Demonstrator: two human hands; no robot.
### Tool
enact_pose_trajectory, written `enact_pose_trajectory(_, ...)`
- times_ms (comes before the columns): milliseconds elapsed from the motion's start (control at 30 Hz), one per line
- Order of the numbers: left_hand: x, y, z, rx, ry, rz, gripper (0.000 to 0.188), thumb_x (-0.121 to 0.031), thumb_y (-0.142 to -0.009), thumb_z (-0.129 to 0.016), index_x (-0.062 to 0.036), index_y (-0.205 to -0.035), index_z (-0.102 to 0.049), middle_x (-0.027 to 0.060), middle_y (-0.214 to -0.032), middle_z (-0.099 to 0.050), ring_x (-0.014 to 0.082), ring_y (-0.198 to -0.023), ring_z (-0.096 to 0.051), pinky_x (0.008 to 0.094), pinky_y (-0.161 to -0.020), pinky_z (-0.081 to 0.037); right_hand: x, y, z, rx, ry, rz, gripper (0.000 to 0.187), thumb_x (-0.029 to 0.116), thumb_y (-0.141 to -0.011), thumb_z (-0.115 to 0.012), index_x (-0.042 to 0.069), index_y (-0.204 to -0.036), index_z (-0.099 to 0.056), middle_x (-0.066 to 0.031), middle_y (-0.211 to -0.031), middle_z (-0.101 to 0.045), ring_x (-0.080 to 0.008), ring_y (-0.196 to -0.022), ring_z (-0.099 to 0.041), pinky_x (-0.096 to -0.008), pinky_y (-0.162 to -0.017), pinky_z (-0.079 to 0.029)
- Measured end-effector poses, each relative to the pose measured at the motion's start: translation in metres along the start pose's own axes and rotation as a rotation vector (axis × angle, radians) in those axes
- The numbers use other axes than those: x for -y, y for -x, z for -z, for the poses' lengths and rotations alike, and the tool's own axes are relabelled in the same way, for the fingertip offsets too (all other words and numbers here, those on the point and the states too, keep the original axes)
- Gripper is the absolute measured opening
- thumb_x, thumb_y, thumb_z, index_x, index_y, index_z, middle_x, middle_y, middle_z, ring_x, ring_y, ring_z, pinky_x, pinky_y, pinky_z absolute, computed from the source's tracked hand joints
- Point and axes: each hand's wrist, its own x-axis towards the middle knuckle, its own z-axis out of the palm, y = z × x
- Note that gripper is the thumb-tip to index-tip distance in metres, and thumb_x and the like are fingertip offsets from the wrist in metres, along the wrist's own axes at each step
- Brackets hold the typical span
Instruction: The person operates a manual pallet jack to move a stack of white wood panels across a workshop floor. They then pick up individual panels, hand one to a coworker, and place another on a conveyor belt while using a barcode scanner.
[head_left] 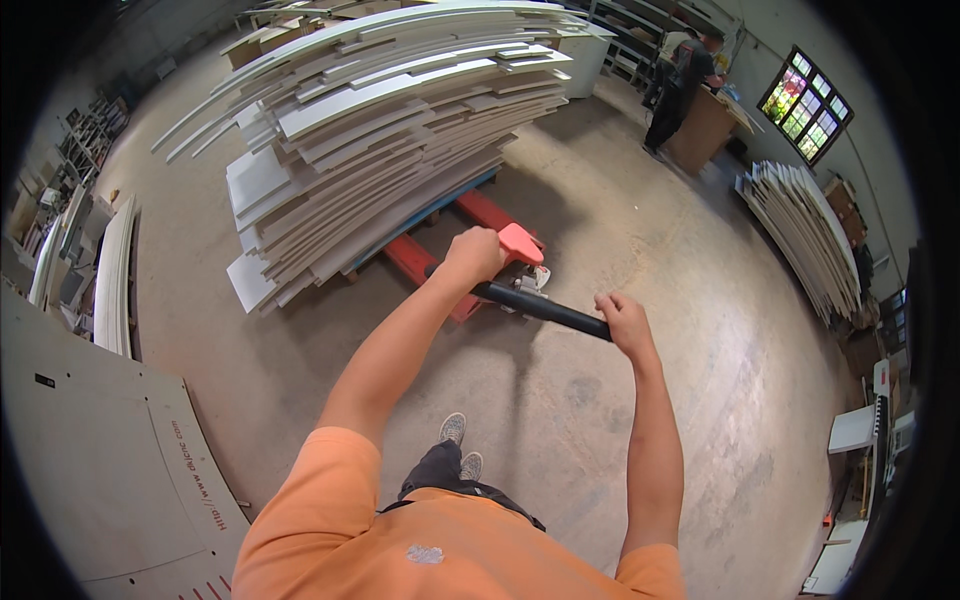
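Ahead of me is a red pallet jack (410, 262) with its forks under a tall load of boards. Its black handle bar (550, 308) slants across in front of my body. My left hand (473, 256) is closed at the left part of the handle, right beside a red plate (521, 244); its fingertips are hidden. Round the bar's right end my right hand (627, 324) is curled. The stack of white and grey boards (400, 130) is uneven, with long pieces jutting out at the left, and rests on a blue pallet (440, 205).
A large pale machine cabinet (110, 440) stands close on my left. Further off, a person (680, 85) stands by a brown bench (698, 130). More boards (805, 235) lean at the right wall under a window (805, 105). Concrete floor (680, 240) lies between.
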Motion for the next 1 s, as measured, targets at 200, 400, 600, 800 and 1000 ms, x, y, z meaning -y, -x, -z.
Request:
enact_pose_trajectory(200, 0.022, 0.056, -0.046, 0.079, 0.076, -0.003, 0.034, -0.027, -0.086, -0.06, 0.0041, -0.085, -0.073, 0.0295, -0.093, -0.07, 0.0444, -0.09, -0.069, 0.0507, -0.084, -0.056, -0.018, 0.072, -0.022, 0.063, 0.225, 0.012, 0.045, 0.047, -0.093, -0.057, 0.005, -0.077, -0.065, -0.0233, -0.07, -0.063, -0.0425, -0.07, -0.064, -0.0499, -0.063, -0.046)
enact_pose_trajectory(400, 0.061, 0.251, -0.166, 0.742, -0.003, 0.217, 0.041, -0.033, -0.087, -0.058, 0.001, -0.104, -0.074, 0.0259, -0.109, -0.07, 0.0418, -0.104, -0.068, 0.0496, -0.095, -0.053, -0.062, 0.243, -0.135, 0.665, 0.565, -0.01, 0.052, 0.04, -0.102, -0.041, 0.006, -0.079, -0.073, -0.0221, -0.077, -0.069, -0.0428, -0.077, -0.068, -0.054, -0.077, -0.053)
enact_pose_trajectory(600, 0.064, 0.189, -0.156, 0.722, -0.084, -0.012, 0.041, -0.035, -0.086, -0.063, 0.0016, -0.099, -0.075, 0.0262, -0.103, -0.071, 0.0419, -0.1, -0.069, 0.0491, -0.091, -0.055, -0.066, 0.196, -0.095, 0.726, 0.24, -0.204, 0.053, 0.046, -0.102, -0.041, 0.005, -0.082, -0.068, -0.0169, -0.072, -0.07, -0.0399, -0.078, -0.068, -0.0501, -0.076, -0.053)
enact_pose_trajectory(800, 0.026, 0.05, -0.032, 0.116, -0.02, -0.038, 0.036, -0.032, -0.086, -0.064, 0.0035, -0.085, -0.07, 0.0275, -0.091, -0.07, 0.0426, -0.089, -0.069, 0.0509, -0.081, -0.056, 0.011, 0.059, -0.034, 0.056, 0.176, -0.037, 0.047, 0.045, -0.097, -0.051, 0.004, -0.081, -0.068, -0.0233, -0.078, -0.066, -0.044, -0.078, -0.064, -0.0497, -0.069, -0.049)
enact_pose_trajectory(1000, 0.028, 0.015, -0.017, 0.055, -0.06, -0.178, 0.032, -0.026, -0.087, -0.062, 0.0036, -0.085, -0.072, 0.0273, -0.088, -0.07, 0.0441, -0.084, -0.07, 0.0515, -0.079, -0.057, 0.009, 0.03, -0.029, -0.011, 0.178, -0.05, 0.049, 0.05, -0.095, -0.053, 0.006, -0.08, -0.07, -0.0221, -0.076, -0.066, -0.0434, -0.074, -0.064, -0.049, -0.064, -0.048)
